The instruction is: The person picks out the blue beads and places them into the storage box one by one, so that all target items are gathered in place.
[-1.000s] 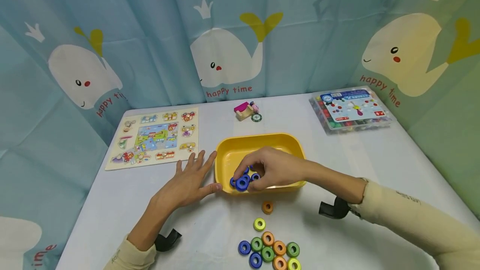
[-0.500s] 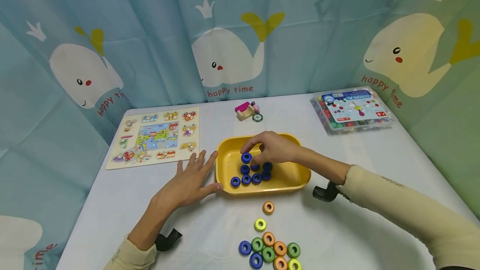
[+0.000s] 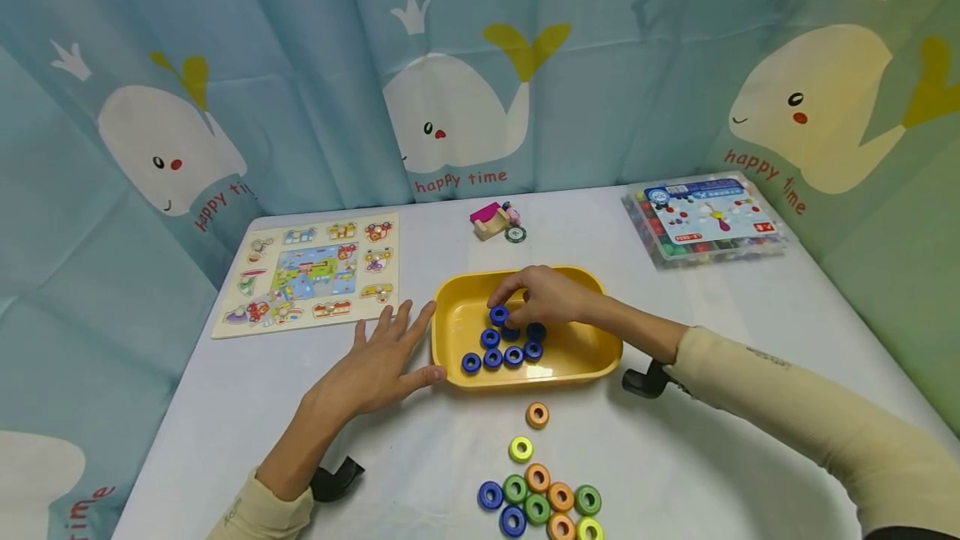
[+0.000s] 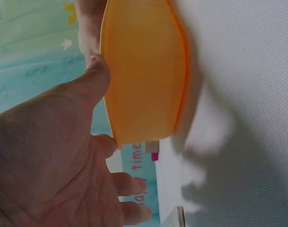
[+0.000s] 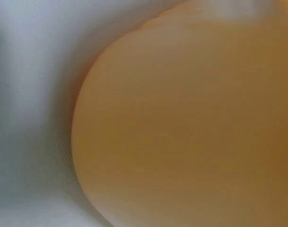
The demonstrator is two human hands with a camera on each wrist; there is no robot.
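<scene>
In the head view, my right hand (image 3: 551, 298) reaches into a yellow tray (image 3: 581, 348). Its thumb and fingertips pinch a blue ring (image 3: 498, 315) at the back of a cluster of blue rings (image 3: 492, 358) on the tray floor. That hand partly covers some of the rings. My left hand (image 3: 375, 369) lies spread at the tray's left end. In the left wrist view, the left thumb and index finger touch the rim of the tray (image 4: 144, 71), uncurled. Only the outer wall of the tray (image 5: 181, 123) fills the right wrist view, without the hand.
Loose orange, yellow, green and blue rings (image 3: 537, 509) lie on the white table in front of the tray. A peg puzzle board (image 3: 311, 277) is at back left, small toys (image 3: 495, 223) behind, and a clear box of beads (image 3: 705, 219) at back right.
My right hand has moved from the tray's front left toward its back with a blue ring, then slightly right. More blue rings are visible below it. The left hand has stayed in place.
</scene>
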